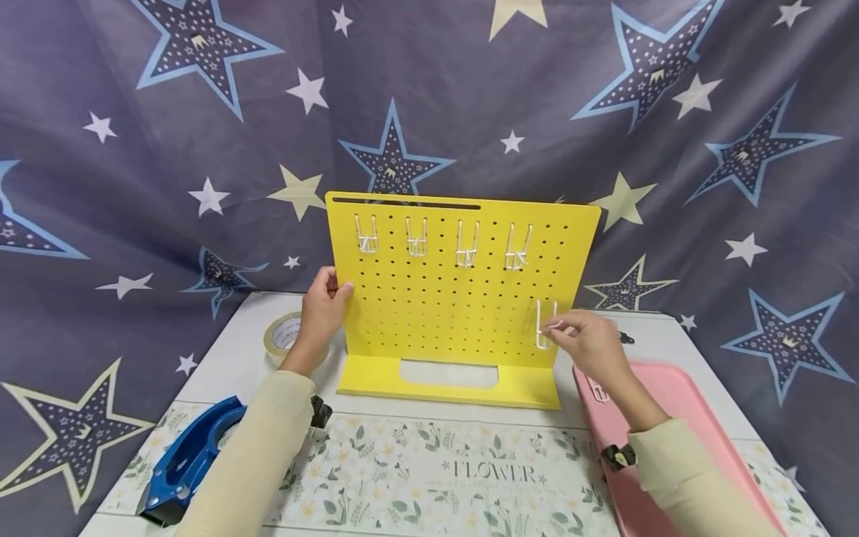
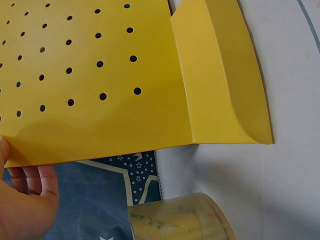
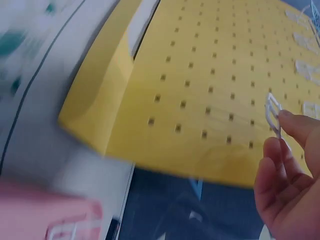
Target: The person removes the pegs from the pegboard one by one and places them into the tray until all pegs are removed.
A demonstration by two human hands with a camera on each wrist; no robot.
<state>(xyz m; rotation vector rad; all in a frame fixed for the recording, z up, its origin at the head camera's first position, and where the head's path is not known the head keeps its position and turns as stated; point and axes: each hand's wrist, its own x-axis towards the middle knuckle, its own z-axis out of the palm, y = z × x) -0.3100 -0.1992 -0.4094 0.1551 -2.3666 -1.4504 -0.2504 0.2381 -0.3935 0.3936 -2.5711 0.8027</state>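
Note:
A yellow pegboard (image 1: 450,298) stands upright on its folded base. Along its upper part hang several white wire hooks (image 1: 417,239) in a row. My left hand (image 1: 325,302) grips the board's left edge, thumb in front and fingers behind, as the left wrist view also shows. At the lower right of the board, my right hand (image 1: 590,339) pinches another white wire hook (image 3: 273,112) between thumb and fingers. That hook is close in front of the board's holes, below the row of hung hooks.
A pink tray (image 1: 678,388) lies at the right, with a white hook (image 1: 597,391) at its left side. A tape roll (image 1: 277,339) sits behind my left forearm. The blue tape dispenser (image 1: 194,455) stands front left. A star-patterned curtain (image 1: 470,89) hangs behind the table.

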